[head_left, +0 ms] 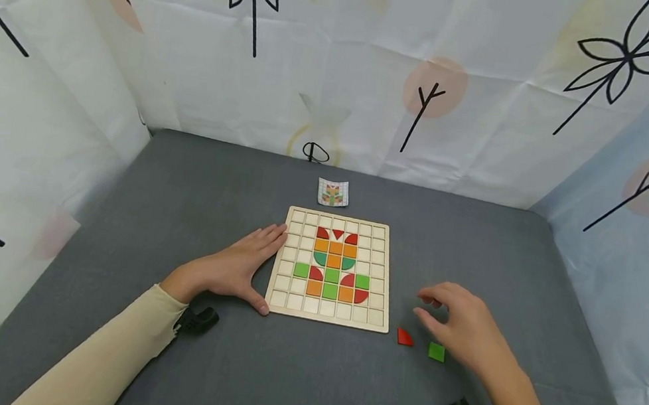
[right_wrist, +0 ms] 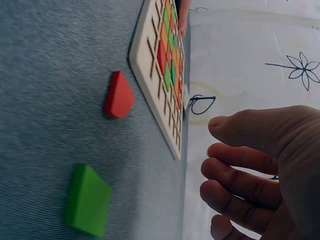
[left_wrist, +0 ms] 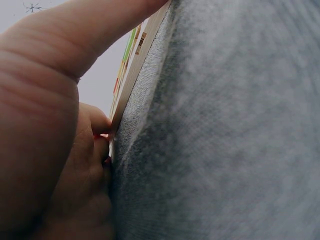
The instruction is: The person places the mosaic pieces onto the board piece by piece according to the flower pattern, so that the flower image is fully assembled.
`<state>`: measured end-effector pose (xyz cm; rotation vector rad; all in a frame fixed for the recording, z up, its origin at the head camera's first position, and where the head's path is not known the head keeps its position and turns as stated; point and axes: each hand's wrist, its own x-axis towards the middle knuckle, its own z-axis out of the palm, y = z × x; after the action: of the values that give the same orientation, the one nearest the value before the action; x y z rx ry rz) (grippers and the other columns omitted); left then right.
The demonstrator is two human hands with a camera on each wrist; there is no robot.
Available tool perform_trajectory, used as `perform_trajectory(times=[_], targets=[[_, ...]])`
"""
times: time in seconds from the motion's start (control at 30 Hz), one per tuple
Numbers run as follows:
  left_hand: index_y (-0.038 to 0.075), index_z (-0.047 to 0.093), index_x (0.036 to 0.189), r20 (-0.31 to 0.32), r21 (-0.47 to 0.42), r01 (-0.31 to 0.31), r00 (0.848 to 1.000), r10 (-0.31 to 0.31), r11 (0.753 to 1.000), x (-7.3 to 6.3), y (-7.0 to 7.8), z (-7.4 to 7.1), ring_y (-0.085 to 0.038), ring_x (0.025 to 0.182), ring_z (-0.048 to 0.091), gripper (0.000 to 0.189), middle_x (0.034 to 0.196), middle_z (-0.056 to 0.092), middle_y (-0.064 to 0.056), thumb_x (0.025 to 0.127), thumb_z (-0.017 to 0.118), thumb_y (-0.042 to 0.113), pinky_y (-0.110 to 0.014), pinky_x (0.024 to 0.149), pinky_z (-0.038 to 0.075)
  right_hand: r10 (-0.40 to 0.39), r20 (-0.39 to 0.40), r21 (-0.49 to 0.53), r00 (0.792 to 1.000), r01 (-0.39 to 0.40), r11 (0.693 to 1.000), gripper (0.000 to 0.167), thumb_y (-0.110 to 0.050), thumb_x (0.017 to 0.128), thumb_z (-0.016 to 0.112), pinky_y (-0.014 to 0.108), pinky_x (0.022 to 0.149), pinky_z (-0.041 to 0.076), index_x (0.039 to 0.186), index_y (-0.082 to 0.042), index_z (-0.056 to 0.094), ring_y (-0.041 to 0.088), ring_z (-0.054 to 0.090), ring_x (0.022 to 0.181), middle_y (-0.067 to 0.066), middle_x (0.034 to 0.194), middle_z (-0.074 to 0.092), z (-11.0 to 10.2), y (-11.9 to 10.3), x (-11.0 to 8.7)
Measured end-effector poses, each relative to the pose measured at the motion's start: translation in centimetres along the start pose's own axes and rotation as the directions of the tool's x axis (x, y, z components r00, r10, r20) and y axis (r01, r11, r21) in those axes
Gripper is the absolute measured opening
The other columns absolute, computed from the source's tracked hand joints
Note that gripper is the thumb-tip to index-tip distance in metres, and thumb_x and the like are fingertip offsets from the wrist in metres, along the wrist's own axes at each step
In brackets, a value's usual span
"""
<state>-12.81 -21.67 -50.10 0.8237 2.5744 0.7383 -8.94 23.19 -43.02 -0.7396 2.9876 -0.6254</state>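
Note:
A square wooden grid board (head_left: 368, 314) lies on the table, its middle cells filled with red, orange and green tiles. My left hand (head_left: 236, 266) rests at the board's left side, fingers along the edge and thumb at the near left corner; in the left wrist view the thumb (left_wrist: 85, 35) reaches to the board's edge. To the right of the board, my right hand (head_left: 461, 322) hovers with loosely bent fingers and nothing between them. Below it lie a red rounded tile (head_left: 405, 336) and a green square tile (head_left: 436, 352), both also in the right wrist view.
Behind the board lies a small pattern card (head_left: 333, 193) printed with a coloured figure. The grey table (head_left: 214, 170) is enclosed at the back and sides by white cloth (head_left: 364, 67) with plant drawings.

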Motion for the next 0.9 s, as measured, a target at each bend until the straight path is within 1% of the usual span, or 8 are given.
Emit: perform_trajectory(times=[0.13,0.27,0.4,0.57,0.7,0.9], targets=[[0.003,0.007,0.174,0.002,-0.013,0.0,1.0,0.0,1.0,-0.1,0.1,0.0,-0.03,0.167,-0.002,0.149,0.182,-0.003,-0.011,0.072,0.093,0.069,-0.053,0.133,0.005,0.038,0.022,0.003,0.999,-0.039,0.999,0.022,-0.013,0.092,0.089,0.048,0.079,0.059,0.113,-0.012,0.082,0.022,0.068,0.096,-0.002,0.109,0.074,0.6,0.0,-1.0],[0.001,0.009,0.173,-0.013,-0.024,-0.014,1.0,0.013,1.0,0.0,0.2,-0.1,-0.033,0.166,-0.001,0.148,0.182,0.0,-0.013,0.073,0.094,0.068,-0.056,0.132,0.006,0.073,0.043,-0.027,0.996,-0.072,0.997,0.021,-0.017,0.09,0.091,0.047,0.082,0.06,0.109,-0.015,0.083,0.021,0.068,0.099,-0.005,0.108,0.074,1.2,-0.2,-1.7],[0.001,0.008,0.174,-0.005,-0.022,-0.012,1.0,0.012,1.0,0.0,0.3,-0.2,-0.032,0.166,-0.001,0.148,0.182,-0.001,-0.013,0.073,0.094,0.067,-0.055,0.133,0.006,0.101,0.076,-0.07,0.992,-0.095,0.993,0.02,-0.02,0.087,0.093,0.044,0.079,0.059,0.104,-0.017,0.083,0.017,0.066,0.095,-0.008,0.102,0.073,1.8,-0.5,-2.2],[0.001,0.009,0.174,-0.011,-0.024,-0.007,1.0,0.007,1.0,-0.2,0.4,-0.3,-0.033,0.166,-0.001,0.148,0.182,-0.001,-0.013,0.073,0.095,0.067,-0.056,0.133,0.006,0.142,0.123,-0.09,0.982,-0.132,0.987,0.019,-0.024,0.087,0.094,0.043,0.076,0.058,0.101,-0.019,0.083,0.015,0.062,0.09,-0.009,0.096,0.071,2.2,-0.9,-2.3],[0.001,0.008,0.174,-0.013,-0.029,-0.009,1.0,0.008,1.0,-0.2,0.3,-0.3,-0.033,0.166,-0.001,0.148,0.182,-0.001,-0.013,0.073,0.094,0.067,-0.056,0.133,0.006,0.156,0.127,-0.089,0.98,-0.145,0.985,0.017,-0.024,0.087,0.094,0.043,0.075,0.057,0.099,-0.02,0.082,0.014,0.062,0.089,-0.009,0.094,0.069,2.6,-1.0,-2.3],[0.001,0.008,0.174,-0.007,-0.026,-0.01,1.0,0.01,1.0,-0.1,0.3,-0.2,-0.033,0.166,-0.001,0.148,0.182,-0.002,-0.012,0.073,0.095,0.067,-0.055,0.133,0.006,0.143,0.092,-0.071,0.985,-0.137,0.988,0.016,-0.019,0.086,0.094,0.042,0.075,0.057,0.095,-0.021,0.081,0.014,0.062,0.088,-0.009,0.093,0.07,3.0,-1.1,-2.6]])
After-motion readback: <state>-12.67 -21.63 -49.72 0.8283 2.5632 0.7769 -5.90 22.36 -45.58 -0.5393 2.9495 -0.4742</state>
